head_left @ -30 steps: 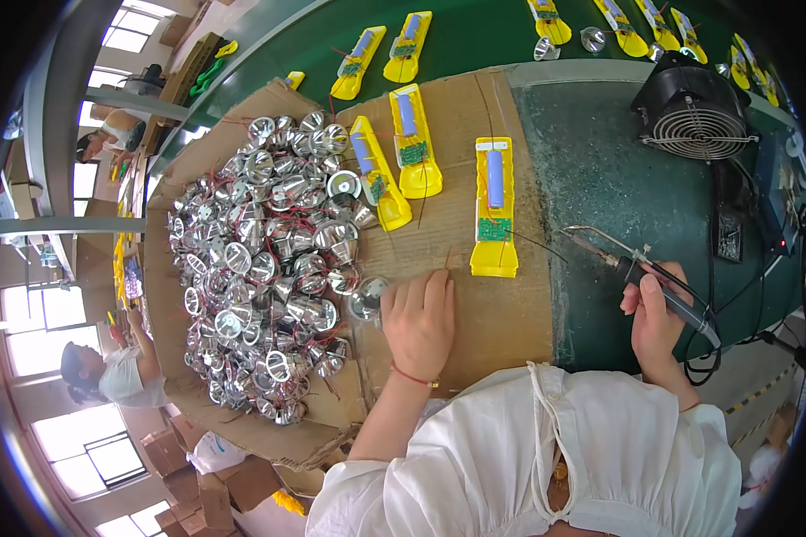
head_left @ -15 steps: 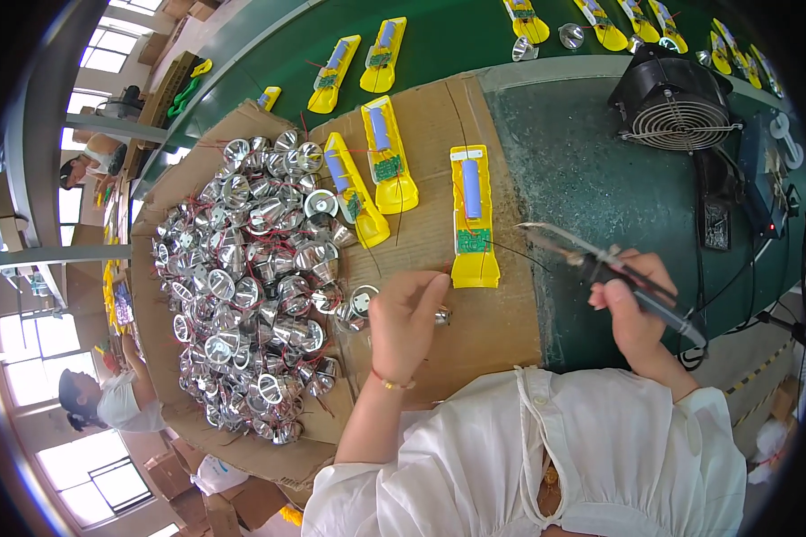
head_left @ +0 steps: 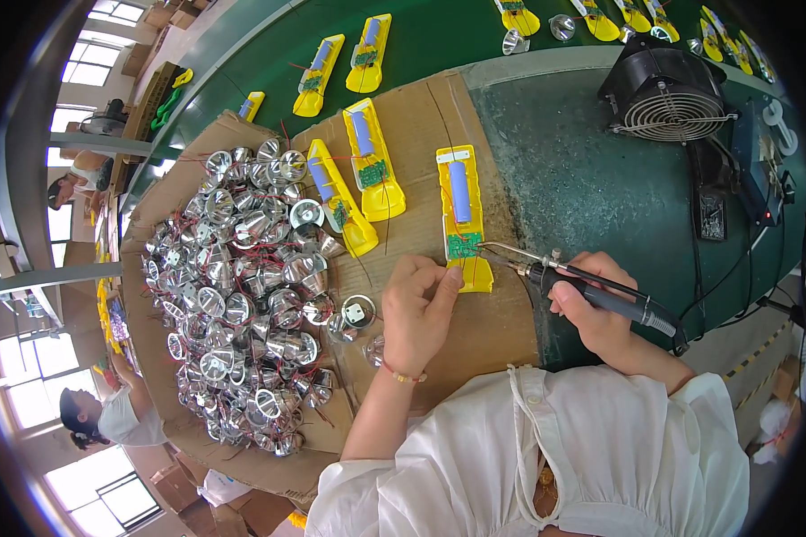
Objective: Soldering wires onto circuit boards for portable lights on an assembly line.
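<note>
My right hand (head_left: 595, 304) grips a black soldering iron (head_left: 613, 302) with a thin metal tube clamped along it. Its tip reaches the green circuit board (head_left: 463, 245) in a yellow casing (head_left: 476, 276), which also holds a blue cylindrical battery (head_left: 459, 191). My left hand (head_left: 418, 309) is pinched at the casing's lower left, close to the board. Whatever sits between thumb and forefinger is too small to make out. Beside and partly under this hand lie silver reflectors (head_left: 358, 313) with white backs.
A cardboard tray (head_left: 327, 434) holds a heap of silver reflectors (head_left: 242, 277) with red wires. More filled yellow casings (head_left: 381, 183) lie left of the work and along the green bench's far side. A black fan (head_left: 667, 103) stands at the far right, near a blue power unit (head_left: 759, 170).
My right hand has brought the soldering iron left and down onto the board. The left hand has shifted slightly right, up to the casing. The view has moved a little.
</note>
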The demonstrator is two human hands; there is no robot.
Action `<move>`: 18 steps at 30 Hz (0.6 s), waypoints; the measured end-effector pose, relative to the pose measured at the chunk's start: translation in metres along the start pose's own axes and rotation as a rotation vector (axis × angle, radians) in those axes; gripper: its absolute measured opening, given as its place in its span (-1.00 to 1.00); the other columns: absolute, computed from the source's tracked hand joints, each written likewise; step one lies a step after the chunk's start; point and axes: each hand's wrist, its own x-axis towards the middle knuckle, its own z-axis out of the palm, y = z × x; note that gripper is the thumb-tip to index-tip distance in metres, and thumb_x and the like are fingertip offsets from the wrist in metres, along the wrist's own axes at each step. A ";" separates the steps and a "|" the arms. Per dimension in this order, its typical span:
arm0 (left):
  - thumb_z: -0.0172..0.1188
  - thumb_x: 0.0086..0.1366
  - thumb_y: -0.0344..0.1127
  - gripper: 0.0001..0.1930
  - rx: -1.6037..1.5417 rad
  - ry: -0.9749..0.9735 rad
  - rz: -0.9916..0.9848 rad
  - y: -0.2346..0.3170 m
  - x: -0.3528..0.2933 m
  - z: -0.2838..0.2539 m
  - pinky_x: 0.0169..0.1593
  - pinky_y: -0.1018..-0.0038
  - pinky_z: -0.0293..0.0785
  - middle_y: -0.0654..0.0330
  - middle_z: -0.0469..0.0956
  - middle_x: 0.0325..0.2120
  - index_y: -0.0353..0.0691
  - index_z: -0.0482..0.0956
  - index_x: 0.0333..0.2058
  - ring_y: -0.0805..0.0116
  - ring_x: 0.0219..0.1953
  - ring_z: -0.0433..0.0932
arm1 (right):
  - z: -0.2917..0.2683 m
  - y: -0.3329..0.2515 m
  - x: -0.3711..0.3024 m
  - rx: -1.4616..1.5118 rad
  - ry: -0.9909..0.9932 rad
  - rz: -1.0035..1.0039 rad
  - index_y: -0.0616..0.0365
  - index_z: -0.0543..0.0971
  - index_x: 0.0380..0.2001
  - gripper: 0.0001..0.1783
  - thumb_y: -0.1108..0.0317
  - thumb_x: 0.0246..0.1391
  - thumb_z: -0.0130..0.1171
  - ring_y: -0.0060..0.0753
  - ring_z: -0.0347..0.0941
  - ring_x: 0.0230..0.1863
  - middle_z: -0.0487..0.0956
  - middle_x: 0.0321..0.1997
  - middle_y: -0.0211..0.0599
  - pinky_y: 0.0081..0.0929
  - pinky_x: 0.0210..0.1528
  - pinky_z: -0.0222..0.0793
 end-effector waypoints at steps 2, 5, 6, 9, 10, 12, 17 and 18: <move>0.20 0.10 -0.39 -0.87 -0.001 -0.004 0.004 -0.001 0.001 0.000 -0.47 0.46 0.29 0.15 0.39 -0.53 -0.35 0.55 -0.51 0.32 -0.53 0.38 | 0.001 0.000 0.000 0.008 0.004 0.019 0.31 0.41 -0.41 -0.87 0.51 -0.05 0.11 -0.55 0.44 -0.59 0.48 -0.50 -0.22 -0.64 -0.56 0.39; 0.21 0.09 -0.37 -0.86 -0.011 -0.059 -0.014 0.003 0.003 -0.003 -0.46 0.47 0.30 0.15 0.38 -0.51 -0.35 0.56 -0.51 0.32 -0.53 0.37 | 0.002 -0.001 0.001 0.031 0.008 0.040 0.30 0.40 -0.41 -0.86 0.49 -0.04 0.12 -0.55 0.44 -0.59 0.48 -0.51 -0.23 -0.65 -0.56 0.39; 0.21 0.09 -0.37 -0.86 0.005 -0.066 -0.008 0.004 0.003 -0.003 -0.46 0.48 0.30 0.15 0.38 -0.50 -0.35 0.56 -0.51 0.32 -0.53 0.37 | 0.004 0.000 0.001 0.063 0.038 0.055 0.30 0.42 -0.42 -0.85 0.48 -0.06 0.16 -0.58 0.45 -0.59 0.50 -0.54 -0.25 -0.66 -0.57 0.37; 0.21 0.09 -0.36 -0.85 0.028 -0.073 -0.002 0.002 0.005 -0.003 -0.46 0.48 0.30 0.15 0.37 -0.50 -0.35 0.56 -0.51 0.32 -0.53 0.37 | 0.007 0.000 0.001 0.116 0.067 0.113 0.30 0.44 -0.43 -0.84 0.47 -0.07 0.19 -0.61 0.45 -0.59 0.52 -0.57 -0.28 -0.67 -0.58 0.35; 0.21 0.08 -0.36 -0.85 0.039 -0.070 0.002 0.002 0.005 -0.003 -0.46 0.48 0.30 0.15 0.37 -0.50 -0.35 0.56 -0.52 0.32 -0.53 0.37 | 0.008 -0.001 0.002 0.141 0.066 0.151 0.31 0.44 -0.44 -0.84 0.46 -0.07 0.19 -0.62 0.45 -0.59 0.52 -0.57 -0.29 -0.67 -0.57 0.35; 0.21 0.08 -0.36 -0.85 0.025 -0.069 -0.013 0.004 0.005 -0.003 -0.46 0.48 0.30 0.15 0.37 -0.50 -0.35 0.56 -0.52 0.32 -0.53 0.37 | 0.007 -0.001 0.001 0.135 0.058 0.165 0.30 0.44 -0.43 -0.84 0.46 -0.05 0.18 -0.62 0.44 -0.59 0.51 -0.56 -0.28 -0.67 -0.57 0.36; 0.21 0.08 -0.36 -0.85 0.011 -0.065 -0.011 0.001 0.006 -0.002 -0.47 0.47 0.29 0.14 0.38 -0.51 -0.35 0.56 -0.53 0.31 -0.53 0.37 | 0.009 -0.005 0.001 0.235 0.096 0.240 0.28 0.42 -0.40 -0.86 0.47 0.00 0.14 -0.61 0.43 -0.59 0.51 -0.54 -0.26 -0.67 -0.56 0.38; 0.21 0.08 -0.36 -0.85 0.018 -0.065 -0.011 0.001 0.006 -0.002 -0.47 0.47 0.29 0.14 0.38 -0.51 -0.35 0.55 -0.54 0.31 -0.54 0.37 | 0.008 -0.006 0.001 0.226 0.127 0.218 0.29 0.40 -0.39 -0.85 0.45 0.01 0.12 -0.58 0.41 -0.62 0.51 -0.55 -0.23 -0.65 -0.59 0.35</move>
